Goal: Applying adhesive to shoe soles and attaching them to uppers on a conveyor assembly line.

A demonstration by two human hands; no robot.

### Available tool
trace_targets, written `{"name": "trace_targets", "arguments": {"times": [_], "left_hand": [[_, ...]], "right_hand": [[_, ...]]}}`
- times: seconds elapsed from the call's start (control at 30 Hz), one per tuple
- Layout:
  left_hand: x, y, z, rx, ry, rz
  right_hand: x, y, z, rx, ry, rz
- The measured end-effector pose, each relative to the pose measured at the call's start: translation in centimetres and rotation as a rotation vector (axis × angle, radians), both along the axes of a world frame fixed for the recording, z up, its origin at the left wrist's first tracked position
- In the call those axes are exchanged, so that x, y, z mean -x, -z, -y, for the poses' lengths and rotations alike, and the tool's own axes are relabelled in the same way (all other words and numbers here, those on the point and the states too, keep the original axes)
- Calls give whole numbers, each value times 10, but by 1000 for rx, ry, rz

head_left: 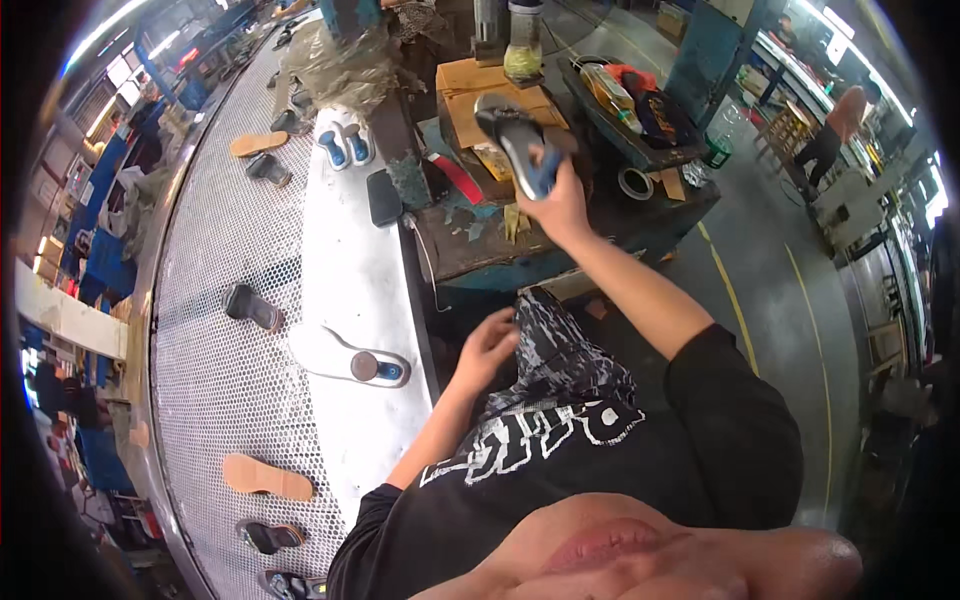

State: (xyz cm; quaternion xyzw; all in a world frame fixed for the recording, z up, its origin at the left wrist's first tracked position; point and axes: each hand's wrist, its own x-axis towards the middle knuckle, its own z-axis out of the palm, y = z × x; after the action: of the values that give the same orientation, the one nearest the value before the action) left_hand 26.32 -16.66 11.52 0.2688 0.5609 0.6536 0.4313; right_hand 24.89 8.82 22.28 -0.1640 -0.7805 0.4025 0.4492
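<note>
My right hand [560,208] grips a shoe [518,142] by its blue heel end, over the workbench at upper centre. Its toe points away from me and its edge is pale grey. Nearer my body, my left hand [487,350] hovers above my lap with bent fingers apart and nothing in it. To its left, on a white ledge [345,255], lies a white shoe last or insole shape [330,355] with a brown disc and a blue patch at its heel; I cannot tell which. Brown cardboard [470,75] lies under the held shoe.
A mesh conveyor [215,370] along the left carries dark shoe uppers [250,305] and tan soles [268,477]. Two blue-and-white pieces [345,147] and a dark pad [383,198] lie on the ledge. A tray [640,140] holds bottles. A person [845,125] stands far right.
</note>
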Motion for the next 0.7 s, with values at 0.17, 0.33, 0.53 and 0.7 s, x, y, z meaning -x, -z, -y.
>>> {"name": "trace_targets", "arguments": {"times": [0.17, 0.33, 0.53, 0.7], "left_hand": [[1, 10, 5, 243, 325, -352], [6, 1, 4, 202, 371, -561], [4, -2, 7, 176, 380, -636], [0, -5, 12, 197, 454, -687]], "right_hand": [[59, 10, -58, -258, 188, 300], [62, 19, -80, -367, 148, 400], [87, -17, -75, -179, 224, 616], [103, 4, -102, -457, 278, 539]]}}
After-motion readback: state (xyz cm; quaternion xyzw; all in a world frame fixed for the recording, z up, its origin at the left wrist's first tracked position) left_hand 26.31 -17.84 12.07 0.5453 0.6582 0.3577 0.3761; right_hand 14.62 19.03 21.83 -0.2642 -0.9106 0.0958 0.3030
